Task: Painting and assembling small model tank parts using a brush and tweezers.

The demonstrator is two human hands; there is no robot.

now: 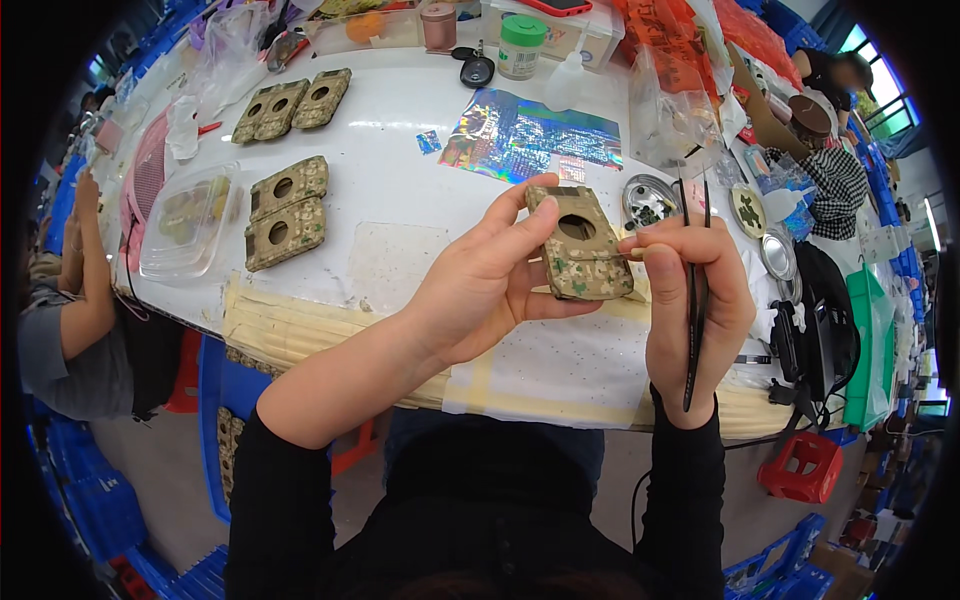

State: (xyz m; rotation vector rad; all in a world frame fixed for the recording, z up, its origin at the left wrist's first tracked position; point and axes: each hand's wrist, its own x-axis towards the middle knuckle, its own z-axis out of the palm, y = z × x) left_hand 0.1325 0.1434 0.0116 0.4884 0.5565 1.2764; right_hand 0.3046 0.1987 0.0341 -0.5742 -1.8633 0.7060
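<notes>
My left hand (468, 268) grips a camouflage-patterned case (592, 272) with a round hole, its thumb on the upper left edge and fingers behind. My right hand (712, 278) is closed around black tweezers (692, 345), whose two tips stick up past the knuckles, apart and with nothing between them. Between the right thumb and forefinger is a small, thin, pale-handled tool (640, 253); its fine end meets the right side of the case, and its exact kind is too small to tell. Similar cases (284, 232) lie on the table to the left.
More camouflage cases (322, 98) lie farther back. A clear plastic box (185, 240) stands at left, a green-lidded jar (520, 50) and shiny holographic sheets (540, 132) at the back. Round tins (650, 192) and a black bag (830, 300) are at right. Another person's arm (92, 280) shows far left.
</notes>
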